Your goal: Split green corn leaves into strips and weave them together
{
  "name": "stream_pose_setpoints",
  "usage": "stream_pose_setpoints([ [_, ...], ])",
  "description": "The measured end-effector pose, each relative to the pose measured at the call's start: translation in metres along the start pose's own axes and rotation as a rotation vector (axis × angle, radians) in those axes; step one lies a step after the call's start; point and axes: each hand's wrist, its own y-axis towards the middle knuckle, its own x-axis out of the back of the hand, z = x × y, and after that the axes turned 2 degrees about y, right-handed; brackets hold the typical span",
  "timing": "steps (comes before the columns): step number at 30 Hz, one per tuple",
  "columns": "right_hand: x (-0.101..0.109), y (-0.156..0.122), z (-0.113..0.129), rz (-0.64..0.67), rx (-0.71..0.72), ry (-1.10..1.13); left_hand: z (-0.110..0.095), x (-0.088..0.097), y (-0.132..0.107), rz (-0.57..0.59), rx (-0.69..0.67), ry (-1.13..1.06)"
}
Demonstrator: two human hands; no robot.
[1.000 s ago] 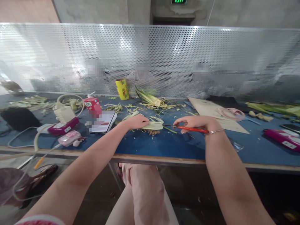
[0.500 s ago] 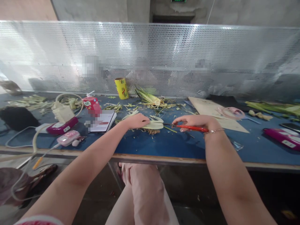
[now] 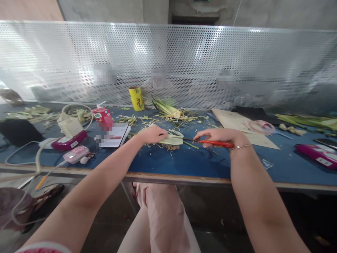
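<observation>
Head view: just below the frame's centre, the left hand (image 3: pixel 154 135) curls closed on a pale stalk (image 3: pixel 173 140); farther right, the right hand (image 3: pixel 219 135), loosely curled, holds a red tool (image 3: pixel 216 143), tip at the stalk.

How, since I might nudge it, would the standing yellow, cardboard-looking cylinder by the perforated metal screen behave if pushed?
The yellow cylinder might tip, being taller than wide. Its round side suggests it could then roll. Its seemingly hollow, brown-rimmed top hints at low weight.

glossy tool handle (image 3: pixel 218 144), shiny perforated metal screen (image 3: pixel 173 52)
</observation>
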Motion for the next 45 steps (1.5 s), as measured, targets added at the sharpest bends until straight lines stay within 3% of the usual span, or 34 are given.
stream_pose_setpoints([
  [6, 0.001, 0.000, -0.001, -0.015, 0.019, -0.064, 0.000, -0.001, 0.000, -0.003, -0.016, 0.025],
  [13, 0.003, 0.000, -0.004, -0.004, 0.150, -0.066, 0.001, 0.003, 0.000, 0.006, -0.021, 0.089],
  [19, 0.001, -0.006, -0.005, -0.030, 0.055, 0.066, 0.006, 0.011, -0.004, -0.054, 0.061, 0.244],
  [27, -0.002, -0.007, -0.007, -0.055, 0.117, 0.151, 0.004, 0.014, -0.006, -0.127, 0.177, 0.343],
  [45, -0.007, 0.000, 0.002, -0.017, 0.046, 0.361, -0.005, 0.010, -0.004, -0.140, 0.085, 0.355],
])
